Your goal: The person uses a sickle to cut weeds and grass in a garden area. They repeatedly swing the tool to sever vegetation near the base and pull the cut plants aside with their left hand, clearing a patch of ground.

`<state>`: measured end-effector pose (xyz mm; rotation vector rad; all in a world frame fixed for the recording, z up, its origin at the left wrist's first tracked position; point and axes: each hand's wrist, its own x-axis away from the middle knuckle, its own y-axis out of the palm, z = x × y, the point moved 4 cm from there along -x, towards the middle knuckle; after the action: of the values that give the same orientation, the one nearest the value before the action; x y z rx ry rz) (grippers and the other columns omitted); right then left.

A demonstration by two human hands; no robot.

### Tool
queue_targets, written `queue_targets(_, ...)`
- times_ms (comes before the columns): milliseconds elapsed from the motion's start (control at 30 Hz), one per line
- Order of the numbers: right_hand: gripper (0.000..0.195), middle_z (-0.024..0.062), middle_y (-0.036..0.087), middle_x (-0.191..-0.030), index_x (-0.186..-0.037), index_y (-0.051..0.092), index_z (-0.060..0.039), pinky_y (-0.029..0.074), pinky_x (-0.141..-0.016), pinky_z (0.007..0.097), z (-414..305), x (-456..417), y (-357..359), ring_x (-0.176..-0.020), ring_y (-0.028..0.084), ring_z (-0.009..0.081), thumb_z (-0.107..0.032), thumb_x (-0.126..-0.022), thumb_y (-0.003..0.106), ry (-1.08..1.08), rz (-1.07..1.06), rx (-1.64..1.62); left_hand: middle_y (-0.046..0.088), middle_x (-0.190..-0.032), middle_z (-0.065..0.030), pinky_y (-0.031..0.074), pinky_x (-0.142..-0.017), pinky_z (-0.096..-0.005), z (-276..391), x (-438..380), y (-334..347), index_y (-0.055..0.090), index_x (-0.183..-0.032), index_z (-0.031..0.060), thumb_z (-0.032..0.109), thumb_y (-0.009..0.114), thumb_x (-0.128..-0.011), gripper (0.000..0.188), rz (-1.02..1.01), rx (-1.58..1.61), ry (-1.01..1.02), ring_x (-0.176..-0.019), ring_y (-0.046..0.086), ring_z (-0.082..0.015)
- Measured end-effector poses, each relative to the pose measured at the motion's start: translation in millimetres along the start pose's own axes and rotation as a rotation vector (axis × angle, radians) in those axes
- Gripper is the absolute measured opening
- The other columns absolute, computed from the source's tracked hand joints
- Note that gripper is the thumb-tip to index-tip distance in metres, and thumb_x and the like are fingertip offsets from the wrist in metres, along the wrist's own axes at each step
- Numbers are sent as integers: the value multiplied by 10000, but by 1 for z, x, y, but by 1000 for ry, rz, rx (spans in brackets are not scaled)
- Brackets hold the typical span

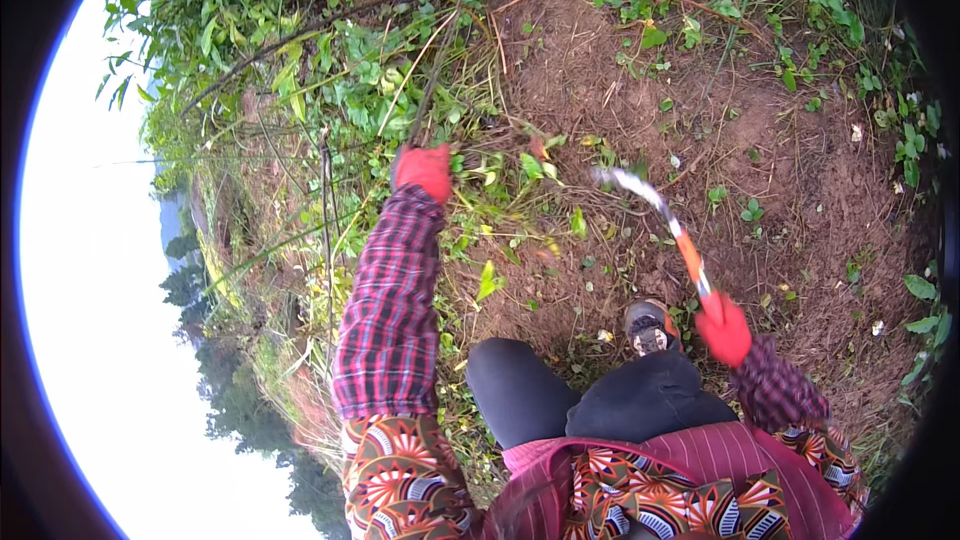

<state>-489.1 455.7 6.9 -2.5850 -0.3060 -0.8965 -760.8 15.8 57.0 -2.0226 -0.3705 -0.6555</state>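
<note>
My left hand (424,171), in a red glove, reaches out over the weeds and is closed around dark, thin plant stems (430,101). The stems rise beyond the fist towards the top of the view. In my right hand (726,331), also red-gloved, is a sickle with an orange handle (689,255). Its curved blade (637,185) is blurred and points forward and left, over the soil, apart from my left hand. Between the blade and my left fist lie tangled cut stalks and leaves (517,195).
Bare reddish soil (780,165) slopes ahead and to the right. Leafy undergrowth (300,52) stands at the upper left. Creeping green plants (911,142) line the right side. My bent knees (517,390) and one shoe (649,328) are close below. Trees (240,382) show in the distance.
</note>
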Motion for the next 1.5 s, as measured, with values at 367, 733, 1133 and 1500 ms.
queue_targets(367,287,97,546,-610,-897,552,30,412,-477,351,-172,-235,29,-516,534,190,-235,-785,559,-143,-117,26,654,-951,-114,356,-942,-392,-2,18,-44,484,-1151,94,154,543,-770,390,68,57,-142,-945,608,-261)
queue_targets(733,280,224,533,-820,-1008,511,-39,439,-634,471,-159,-176,57,-750,565,383,-234,-810,544,-352,68,113,566,-1084,-136,364,-955,-427,31,32,-3,467,-1141,88,201,540,-819,348,164,40,8,-1023,549,-289)
queue_targets(1133,310,114,550,-745,-975,518,-21,432,-576,362,-153,-200,52,-625,550,204,-251,-796,623,-297,-76,-109,292,-1416,-166,272,-1046,-420,49,-40,-72,282,-1367,38,184,473,-847,573,403,-28,-189,-1293,309,-312)
queue_targets(1500,302,210,559,-817,-1006,497,-26,451,-610,428,-112,-139,46,-729,578,371,-220,-789,576,-356,88,93,393,-1338,-207,403,-973,-343,32,-49,-41,221,-1365,-4,396,763,-609,1013,9,329,-188,-1171,463,-306)
